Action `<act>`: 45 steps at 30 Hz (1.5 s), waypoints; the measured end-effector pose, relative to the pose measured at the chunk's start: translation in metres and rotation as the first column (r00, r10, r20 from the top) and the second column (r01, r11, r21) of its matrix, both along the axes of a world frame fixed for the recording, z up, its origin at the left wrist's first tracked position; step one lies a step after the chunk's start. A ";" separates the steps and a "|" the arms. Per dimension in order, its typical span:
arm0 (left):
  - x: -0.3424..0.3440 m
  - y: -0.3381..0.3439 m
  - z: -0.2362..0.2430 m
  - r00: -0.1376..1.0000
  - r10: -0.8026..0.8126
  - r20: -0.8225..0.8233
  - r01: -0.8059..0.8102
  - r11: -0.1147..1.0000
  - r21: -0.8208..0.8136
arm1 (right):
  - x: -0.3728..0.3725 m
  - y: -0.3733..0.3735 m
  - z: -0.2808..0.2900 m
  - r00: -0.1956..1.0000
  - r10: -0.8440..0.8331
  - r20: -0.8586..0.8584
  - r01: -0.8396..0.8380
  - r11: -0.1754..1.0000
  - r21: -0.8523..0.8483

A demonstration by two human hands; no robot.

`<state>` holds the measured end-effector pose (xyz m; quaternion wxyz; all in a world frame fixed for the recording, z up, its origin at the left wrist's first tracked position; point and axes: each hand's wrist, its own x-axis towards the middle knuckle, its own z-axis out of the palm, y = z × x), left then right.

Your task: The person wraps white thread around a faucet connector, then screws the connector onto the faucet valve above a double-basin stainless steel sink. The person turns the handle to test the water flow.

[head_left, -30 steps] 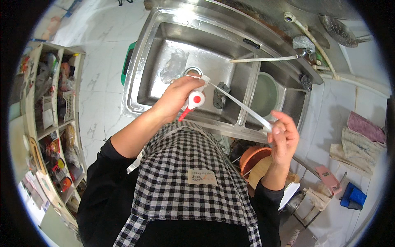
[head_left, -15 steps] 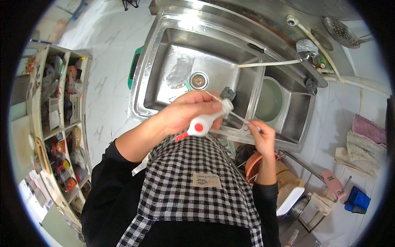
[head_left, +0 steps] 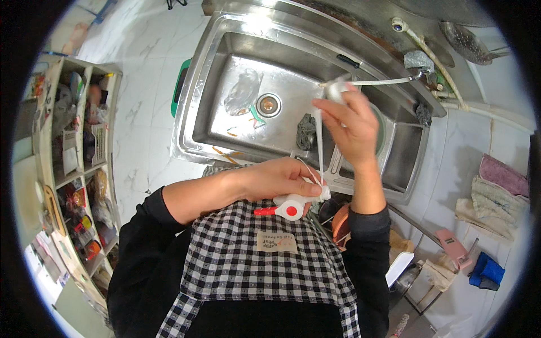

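As the white bottle [head_left: 326, 193] sits low over the front of the apron [head_left: 225, 281], the left hand [head_left: 282, 179] has it wrapped tight, a white disc [head_left: 291, 211] with a red dot and red tab beside it. Up over the sink [head_left: 296, 67], the right hand [head_left: 354, 118], slightly blurred, pinches a white piece [head_left: 336, 90], and a thin white strip [head_left: 320, 146] runs from there down to the bottle's neck. Lettering? There it is, on the cream patch [head_left: 276, 241] on the apron's chest, dark print on pale cloth.

Now the surroundings: a clear plastic bag [head_left: 243, 93] and a green scrap [head_left: 256, 116] lie near the drain [head_left: 269, 105], a grey rag [head_left: 306, 132] by the divider, and orange-brown strips [head_left: 227, 155] at the front edge. The tap spout [head_left: 383, 82] reaches in just beside the right hand, which partly covers a round tub [head_left: 380, 132]. Below, an orange bowl [head_left: 341, 225] is close to the right forearm. Room to move? The big basin's left half is open, well apart from both hands, its raised steel rim curving round.
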<state>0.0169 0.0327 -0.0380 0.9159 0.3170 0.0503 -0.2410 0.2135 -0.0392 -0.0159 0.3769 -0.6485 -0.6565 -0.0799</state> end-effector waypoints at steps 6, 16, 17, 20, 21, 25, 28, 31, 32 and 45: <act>0.009 0.000 0.001 0.999 0.034 -0.032 -0.033 0.998 0.050 | 0.008 -0.005 0.065 0.903 0.048 0.428 -0.045 0.999 -0.016; 0.021 -0.020 -0.019 0.965 0.253 -0.074 -0.223 0.934 0.279 | -0.027 -0.043 0.145 0.996 0.054 0.072 -0.046 0.993 -0.111; 0.022 -0.020 -0.021 0.962 0.269 -0.036 -0.244 0.914 0.324 | -0.028 -0.047 0.148 0.988 0.098 -0.123 -0.109 0.991 -0.082; 0.023 -0.014 -0.025 0.957 0.286 -0.053 -0.233 0.862 0.451 | -0.028 -0.055 0.151 0.758 0.250 -0.602 -0.218 0.968 0.128; 0.024 -0.012 -0.026 0.946 0.318 -0.056 -0.261 0.855 0.448 | -0.030 -0.060 0.154 0.642 0.252 -0.724 -0.193 0.967 0.166; 0.025 -0.005 -0.034 0.896 0.433 -0.096 -0.354 0.829 0.434 | -0.019 -0.082 0.164 0.408 0.253 -0.877 -0.220 0.960 0.174; 0.026 0.009 -0.040 0.860 0.496 -0.118 -0.414 0.814 0.406 | -0.010 -0.106 0.159 0.414 0.233 -0.880 -0.169 0.970 0.177; 0.020 0.021 -0.041 0.793 0.560 -0.241 -0.495 0.822 0.282 | -0.001 -0.135 0.147 0.433 0.209 -0.877 -0.142 0.976 0.163; 0.019 0.025 -0.040 0.772 0.581 -0.257 -0.528 0.812 0.250 | 0.000 -0.147 0.143 0.443 0.170 -0.880 -0.099 0.985 0.140; 0.006 0.062 -0.008 0.827 0.545 -0.141 -0.553 0.833 -0.028 | 0.009 -0.237 0.050 0.458 -0.677 -0.577 0.276 0.725 -0.631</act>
